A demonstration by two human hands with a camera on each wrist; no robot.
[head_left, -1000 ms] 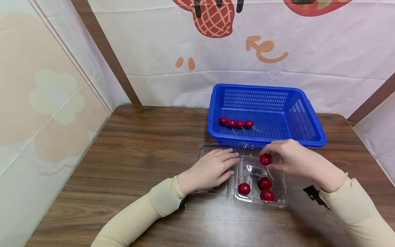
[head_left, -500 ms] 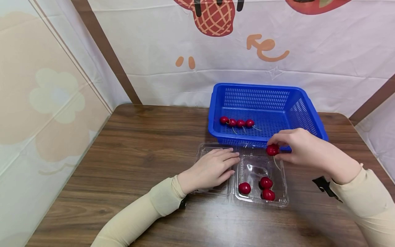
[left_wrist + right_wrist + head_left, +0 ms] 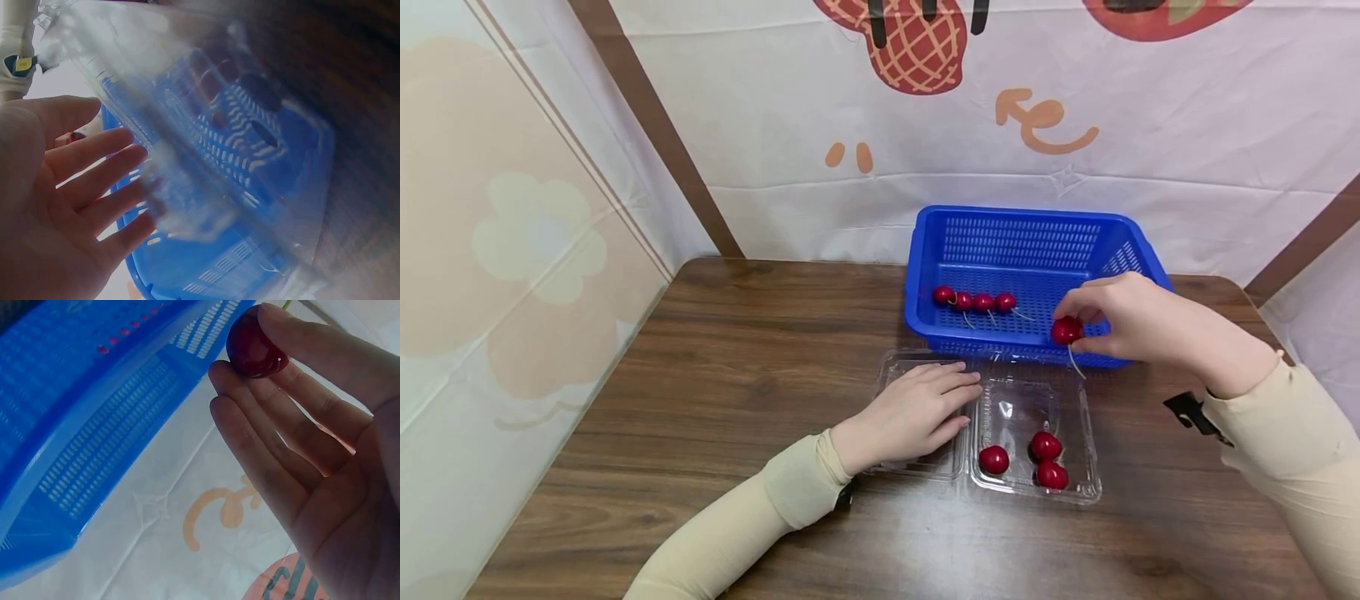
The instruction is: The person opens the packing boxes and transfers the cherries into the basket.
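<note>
My right hand (image 3: 1138, 321) pinches a dark red cherry (image 3: 1067, 330) between thumb and fingers, over the front right part of the blue basket (image 3: 917, 275); its thin stem hangs down. In the right wrist view the same cherry (image 3: 253, 344) sits at the fingertips. With fingers straight, my left hand (image 3: 910, 412) rests on the lid half of the open clear plastic box (image 3: 1093, 467). That hand (image 3: 87, 194) also shows in the left wrist view, beside the clear plastic. Inside the box's right half lie a single cherry (image 3: 993, 459) and a touching pair of cherries (image 3: 1049, 461).
Several cherries (image 3: 983, 302) lie in a row at the basket's front left, stems toward the front. The basket stands behind the box on the brown wooden table (image 3: 760, 333). A printed cloth (image 3: 775, 100) hangs behind the table.
My right hand has carried the cherry up from above the clear box, away from me and slightly right, to over the basket. My left hand has stayed in place.
</note>
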